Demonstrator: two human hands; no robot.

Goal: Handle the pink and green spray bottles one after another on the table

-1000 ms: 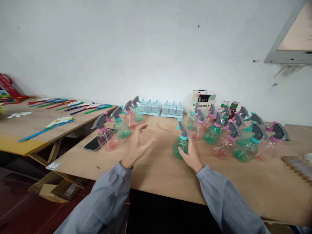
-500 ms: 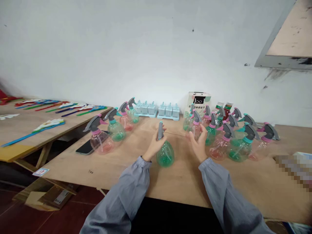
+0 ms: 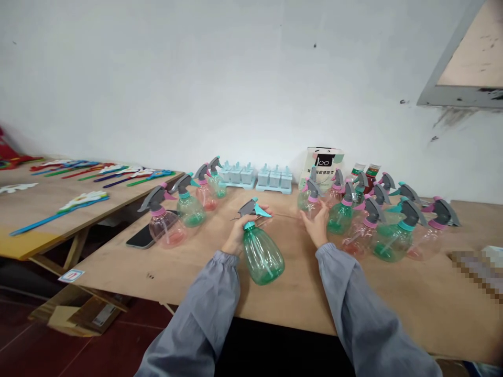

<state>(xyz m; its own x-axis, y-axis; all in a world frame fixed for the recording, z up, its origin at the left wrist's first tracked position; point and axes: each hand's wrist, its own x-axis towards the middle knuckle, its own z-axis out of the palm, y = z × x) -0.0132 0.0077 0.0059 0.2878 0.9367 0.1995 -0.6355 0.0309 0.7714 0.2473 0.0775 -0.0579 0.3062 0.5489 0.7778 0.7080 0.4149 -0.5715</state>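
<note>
My left hand (image 3: 236,233) is closed around the neck of a green spray bottle (image 3: 263,255), with its grey and turquoise trigger head above the fingers. This bottle is tilted over the table, its base toward me, a little green liquid in the bottom. My right hand (image 3: 317,225) has its thumb and fingers on either side of a pink spray bottle (image 3: 313,205) at the front left of the right-hand group. Part of that bottle's lower body is hidden by the fingers. Beside it stands another green spray bottle (image 3: 340,216).
Several spray bottles (image 3: 167,229) stand at the left beside a phone (image 3: 140,237). More spray bottles (image 3: 393,243) crowd the right. Light blue popsicle molds (image 3: 275,180) and a printed box (image 3: 320,165) are by the wall. Colorful long-handled items (image 3: 82,201) lie on another table.
The green bottle in my left hand has turned and tilted, so its trigger shows from the side. My right fingers have closed in around the pink bottle, which has shifted slightly left.
</note>
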